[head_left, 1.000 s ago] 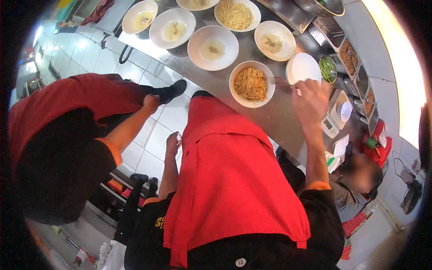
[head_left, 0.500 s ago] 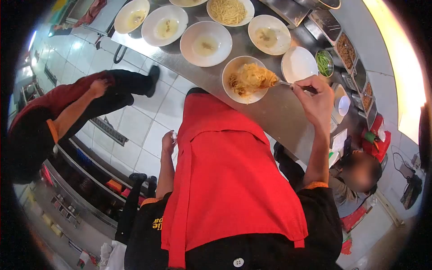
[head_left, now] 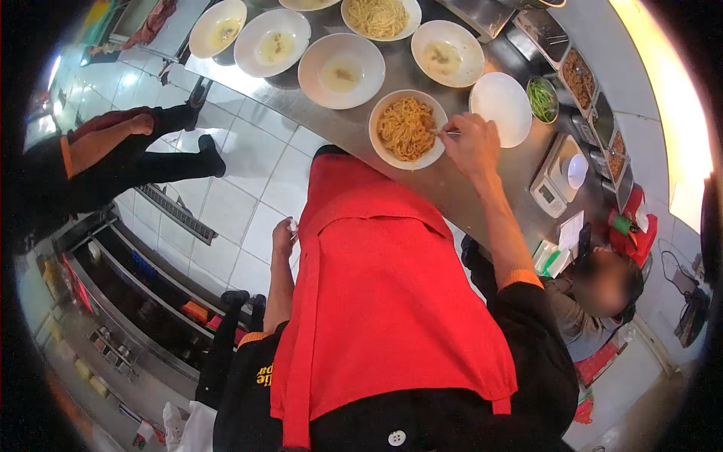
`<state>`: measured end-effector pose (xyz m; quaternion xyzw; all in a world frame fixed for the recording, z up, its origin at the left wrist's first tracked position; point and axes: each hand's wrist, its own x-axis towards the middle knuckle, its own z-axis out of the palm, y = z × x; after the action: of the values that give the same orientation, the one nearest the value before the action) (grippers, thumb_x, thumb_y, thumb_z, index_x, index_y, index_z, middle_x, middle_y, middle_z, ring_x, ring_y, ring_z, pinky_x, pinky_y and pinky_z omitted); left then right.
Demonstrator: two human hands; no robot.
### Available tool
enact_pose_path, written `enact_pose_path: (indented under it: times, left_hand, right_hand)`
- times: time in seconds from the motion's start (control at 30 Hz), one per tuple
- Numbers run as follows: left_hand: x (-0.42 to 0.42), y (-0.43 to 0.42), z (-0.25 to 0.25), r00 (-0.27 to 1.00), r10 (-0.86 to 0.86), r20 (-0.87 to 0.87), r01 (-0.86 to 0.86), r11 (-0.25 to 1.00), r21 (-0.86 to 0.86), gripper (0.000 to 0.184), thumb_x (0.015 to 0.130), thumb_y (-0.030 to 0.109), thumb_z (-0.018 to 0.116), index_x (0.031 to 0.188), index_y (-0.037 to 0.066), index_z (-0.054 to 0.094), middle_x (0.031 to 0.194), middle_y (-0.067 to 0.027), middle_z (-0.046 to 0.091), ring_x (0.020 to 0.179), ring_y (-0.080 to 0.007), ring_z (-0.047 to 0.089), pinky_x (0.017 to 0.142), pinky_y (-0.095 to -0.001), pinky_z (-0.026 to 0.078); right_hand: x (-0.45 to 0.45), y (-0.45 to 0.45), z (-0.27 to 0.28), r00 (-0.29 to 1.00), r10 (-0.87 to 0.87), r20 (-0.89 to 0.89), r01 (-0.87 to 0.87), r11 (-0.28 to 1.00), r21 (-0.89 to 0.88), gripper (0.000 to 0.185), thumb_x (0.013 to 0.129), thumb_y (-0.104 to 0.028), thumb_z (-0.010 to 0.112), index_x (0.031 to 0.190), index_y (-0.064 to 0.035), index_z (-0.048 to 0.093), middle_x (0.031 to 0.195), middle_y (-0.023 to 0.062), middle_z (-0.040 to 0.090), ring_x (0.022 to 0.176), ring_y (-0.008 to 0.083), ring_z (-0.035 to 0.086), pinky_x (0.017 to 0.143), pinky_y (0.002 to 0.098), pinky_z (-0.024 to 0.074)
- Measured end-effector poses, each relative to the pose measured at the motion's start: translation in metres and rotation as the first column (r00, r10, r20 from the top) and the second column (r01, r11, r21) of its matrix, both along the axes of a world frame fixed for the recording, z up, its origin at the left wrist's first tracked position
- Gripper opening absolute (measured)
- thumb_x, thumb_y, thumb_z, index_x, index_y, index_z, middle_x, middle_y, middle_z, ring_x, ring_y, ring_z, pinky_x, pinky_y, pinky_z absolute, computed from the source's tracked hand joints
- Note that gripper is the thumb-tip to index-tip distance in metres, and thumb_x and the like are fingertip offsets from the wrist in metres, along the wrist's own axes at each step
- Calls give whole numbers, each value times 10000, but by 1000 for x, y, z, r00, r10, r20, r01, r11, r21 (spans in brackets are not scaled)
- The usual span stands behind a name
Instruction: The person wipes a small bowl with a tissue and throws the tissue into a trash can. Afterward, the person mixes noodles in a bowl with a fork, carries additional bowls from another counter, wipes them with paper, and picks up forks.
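My right hand (head_left: pixel 473 147) pinches the thin handle of a metal utensil (head_left: pixel 440 132). Its far end is buried in sauced orange-brown noodles (head_left: pixel 405 129), so I cannot tell whether it is a fork or a spoon. The noodles lie in a white bowl (head_left: pixel 376 153) near the edge of the steel counter. Low beside my red apron, away from the counter, my left hand (head_left: pixel 283 238) is closed around a small white thing (head_left: pixel 293 225), perhaps tissue or cloth. Just right of the noodle bowl stands another white bowl (head_left: pixel 503 109).
Several white bowls with a little liquid (head_left: pixel 341 73) line the steel counter (head_left: pixel 324 124); one bowl holds plain noodles (head_left: pixel 376 16). Rightward are chopped greens (head_left: pixel 541 100), a scale (head_left: pixel 548 194) and food trays (head_left: pixel 578 81). One person (head_left: pixel 113 151) stands left, another (head_left: pixel 595 301) is at right.
My right hand has moved left and lowered the lifted noodles into the bowl, with the utensil still in them. My left hand stays put. The person at left has shifted.
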<state>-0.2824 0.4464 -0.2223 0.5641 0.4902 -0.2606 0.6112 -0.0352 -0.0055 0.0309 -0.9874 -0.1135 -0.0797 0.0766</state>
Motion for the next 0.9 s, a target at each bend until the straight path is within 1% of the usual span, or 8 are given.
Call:
enact_pose_path:
  times: [0.07, 0.2, 0.27, 0.4, 0.47, 0.57, 0.77, 0.9]
  left_hand:
    - [-6, 4, -7, 982, 158, 106, -139, 976, -168, 448, 898, 270, 531, 1295, 62, 535, 1021, -54, 610, 879, -170, 598, 769, -312, 497]
    - [-8, -5, 2, 984, 174, 40, -171, 982, -76, 440, 901, 282, 529, 1289, 77, 542, 1012, -51, 607, 855, -175, 589, 765, -319, 496]
    - [-14, -6, -4, 999, 11, 32, -10, 1000, -6, 441, 906, 299, 520, 1289, 83, 544, 1007, -45, 605, 843, -175, 583, 762, -325, 497]
    - [-24, 2, -30, 987, 142, -81, -150, 983, -103, 433, 912, 296, 503, 1288, 87, 545, 992, -36, 605, 846, -172, 581, 763, -333, 496]
    - [-17, -2, -21, 992, 124, -15, -125, 990, -63, 422, 918, 290, 486, 1284, 90, 549, 981, -34, 613, 849, -165, 577, 761, -341, 497]
    - [-6, -1, -4, 996, 92, -3, -92, 993, -70, 418, 919, 282, 483, 1285, 91, 547, 981, -36, 621, 860, -163, 589, 751, -331, 500]
    - [4, 2, 10, 991, 137, 9, -136, 989, -58, 393, 933, 258, 461, 1267, 67, 539, 990, -60, 626, 885, -187, 634, 762, -320, 517]
    - [5, 5, 7, 986, 168, 12, -167, 984, -65, 386, 931, 251, 458, 1257, 63, 544, 998, -69, 621, 886, -188, 635, 762, -322, 518]
  right_hand:
    - [3, 0, -9, 935, -81, -347, 191, 935, 299, 164, 715, -225, 743, 779, -78, 711, 784, 70, 683, 742, 265, 652, 661, 404, 483]
    - [2, -22, 12, 898, -96, -430, 307, 837, 454, 165, 712, -216, 754, 774, -68, 717, 761, 64, 691, 702, 276, 662, 645, 401, 503]
    - [0, -28, 43, 896, -100, -433, 379, 682, 625, 115, 709, -170, 751, 762, -76, 710, 747, 50, 679, 720, 246, 655, 696, 367, 492]
    - [-4, -15, 107, 976, -134, -174, 193, 903, 385, 92, 697, -151, 763, 749, -103, 704, 742, 31, 656, 744, 225, 641, 730, 359, 466]
    - [-6, -7, 116, 995, 7, 98, -12, 999, 46, 91, 688, -153, 768, 742, -135, 696, 751, 16, 635, 771, 202, 623, 734, 353, 434]
    - [-7, -5, 119, 973, -39, 226, 44, 999, -16, 93, 692, -184, 762, 737, -154, 686, 755, 11, 622, 775, 205, 611, 699, 361, 425]
    - [8, 6, 3, 1000, -29, 0, 29, 994, -104, 93, 712, -224, 731, 744, -144, 696, 777, 52, 646, 802, 239, 625, 683, 378, 426]
    - [10, 0, -4, 920, -136, -366, 247, 929, 275, 152, 723, -221, 733, 781, -81, 715, 809, 88, 692, 779, 225, 667, 689, 372, 484]
